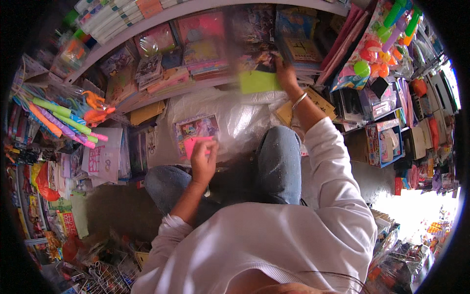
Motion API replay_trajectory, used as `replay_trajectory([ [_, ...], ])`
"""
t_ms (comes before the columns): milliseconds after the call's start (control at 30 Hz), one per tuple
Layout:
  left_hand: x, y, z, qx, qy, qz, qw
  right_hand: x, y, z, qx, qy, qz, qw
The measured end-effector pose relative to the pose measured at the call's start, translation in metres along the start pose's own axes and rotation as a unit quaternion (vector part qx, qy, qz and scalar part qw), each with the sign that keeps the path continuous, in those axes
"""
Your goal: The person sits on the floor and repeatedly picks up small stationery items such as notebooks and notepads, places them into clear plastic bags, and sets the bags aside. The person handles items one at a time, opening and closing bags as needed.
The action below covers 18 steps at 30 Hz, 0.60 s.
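My left hand [204, 161] has its fingers closed on a bright pink card [194, 144]. Below that card lies an illustrated booklet [200, 126] with a purple border, on a clear plastic sheet [242, 117] in front of my knees. My right hand [288, 75], with a bangle on the wrist, reaches up to the low shelf. It grips the right edge of a yellow-green card [259, 81] that overlaps the shelf's front. Dark illustrated printed matter [262, 60] shows beside its fingertips; blur hides where that ends.
A low shelf of booklets [205, 55] curves across the front under a pale shelf board [121, 31]. Striped plastic toys [64, 123] stick out at left. Bagged colourful toys [374, 55] hang at right above a boxed toy [384, 143]. Brown booklets [312, 104] lie beneath my right forearm.
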<state>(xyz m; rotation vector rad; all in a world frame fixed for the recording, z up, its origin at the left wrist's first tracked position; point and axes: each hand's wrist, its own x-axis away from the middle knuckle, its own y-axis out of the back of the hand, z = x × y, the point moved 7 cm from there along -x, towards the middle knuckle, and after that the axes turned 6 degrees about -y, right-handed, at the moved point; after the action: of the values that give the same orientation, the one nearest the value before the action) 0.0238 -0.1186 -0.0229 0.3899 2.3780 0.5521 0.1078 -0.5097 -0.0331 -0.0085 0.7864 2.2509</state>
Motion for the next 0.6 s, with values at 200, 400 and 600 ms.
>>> replay_trajectory([
  [200,0.026,0.008,0.052,0.005,0.072,-0.013,0.997,-0.079,0.033,0.050,0.266,0.021,-0.072,0.961],
  [400,0.029,0.049,0.098,-0.176,0.047,-0.066,0.981,0.024,-0.070,0.057,0.133,0.247,0.197,0.939],
  [600,0.050,0.024,0.125,-0.168,0.104,0.066,0.978,0.225,-0.195,-0.012,-0.037,-0.084,0.548,0.832],
])
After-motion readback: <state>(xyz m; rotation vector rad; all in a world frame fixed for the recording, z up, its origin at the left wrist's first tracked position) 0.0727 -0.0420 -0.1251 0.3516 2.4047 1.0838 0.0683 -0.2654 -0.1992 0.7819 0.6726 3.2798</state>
